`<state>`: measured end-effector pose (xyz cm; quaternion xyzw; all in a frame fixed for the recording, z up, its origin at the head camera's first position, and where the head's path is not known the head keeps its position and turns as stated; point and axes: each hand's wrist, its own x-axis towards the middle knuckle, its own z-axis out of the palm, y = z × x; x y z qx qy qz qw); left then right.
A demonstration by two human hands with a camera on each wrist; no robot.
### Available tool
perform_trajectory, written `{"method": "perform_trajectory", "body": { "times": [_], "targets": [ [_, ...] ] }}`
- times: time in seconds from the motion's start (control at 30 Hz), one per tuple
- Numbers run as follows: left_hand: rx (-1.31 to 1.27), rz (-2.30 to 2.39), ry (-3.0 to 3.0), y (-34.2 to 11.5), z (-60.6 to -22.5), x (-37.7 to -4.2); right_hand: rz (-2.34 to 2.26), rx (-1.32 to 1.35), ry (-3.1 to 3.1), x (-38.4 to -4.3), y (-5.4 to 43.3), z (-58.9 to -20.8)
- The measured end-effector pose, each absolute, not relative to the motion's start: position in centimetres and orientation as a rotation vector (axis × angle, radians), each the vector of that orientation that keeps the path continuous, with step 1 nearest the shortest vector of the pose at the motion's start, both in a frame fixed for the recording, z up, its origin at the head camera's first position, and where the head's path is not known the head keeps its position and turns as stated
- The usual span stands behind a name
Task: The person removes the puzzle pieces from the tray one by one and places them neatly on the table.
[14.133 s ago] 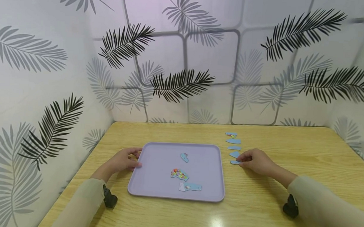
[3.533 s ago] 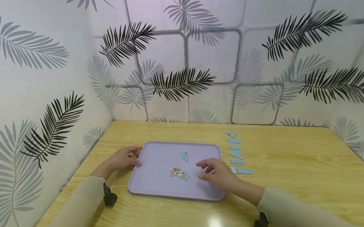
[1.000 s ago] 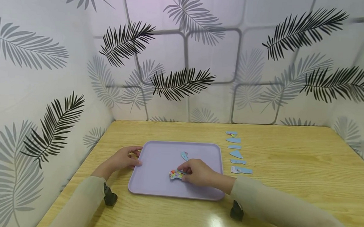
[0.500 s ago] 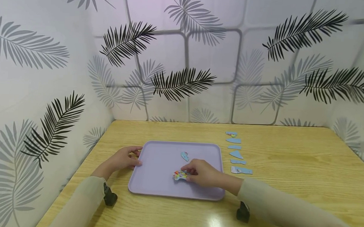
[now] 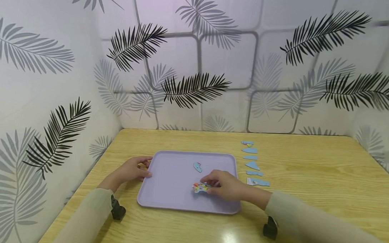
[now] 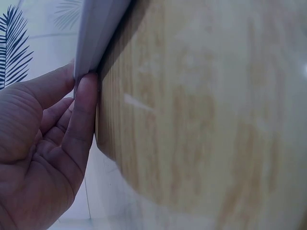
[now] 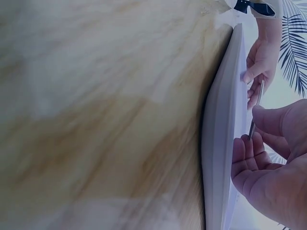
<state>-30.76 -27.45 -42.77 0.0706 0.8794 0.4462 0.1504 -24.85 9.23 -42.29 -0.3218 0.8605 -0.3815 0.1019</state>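
Observation:
My right hand pinches a flat multicoloured puzzle piece between thumb and fingers, over the right half of a lilac tray. In the right wrist view the puzzle piece appears edge-on, held above the tray's surface. Another puzzle piece, light blue, lies in the tray behind the right hand. At the tray's left edge, my left hand grips the rim, thumb on top. The left wrist view has the left hand close up, its fingers pinching the tray edge.
Right of the tray, several light blue puzzle pieces lie in a column on the wooden table; the nearest is a long piece and the farthest a piece with a coloured patch. A leaf-patterned wall stands behind the table.
Since 14.1 s ago, the long blue piece has gone from the tray to the column's near end. Lately my right hand has picked up the multicoloured piece and moved it rightward. The left hand stays.

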Motion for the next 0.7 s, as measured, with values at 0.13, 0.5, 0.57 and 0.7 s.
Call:
{"method": "perform_trajectory", "body": {
  "times": [0.13, 0.5, 0.57, 0.7],
  "targets": [
    [0.2, 1.279, 2.522, -27.4, -42.7, -30.7, -1.141, -0.964, 2.531, -24.9, 10.2, -42.3],
    [0.216, 1.278, 2.52, -27.4, -42.7, -30.9, -1.206, -0.96, 2.496, -24.3, 12.8, -41.0],
    [0.223, 1.273, 2.522, -27.5, -42.7, -30.9, -1.219, -0.959, 2.493, -24.3, 13.4, -41.0],
    [0.228, 1.285, 2.511, -27.4, -42.7, -30.8, -1.24, -0.942, 2.489, -24.2, 14.5, -41.1]
  ]
}}
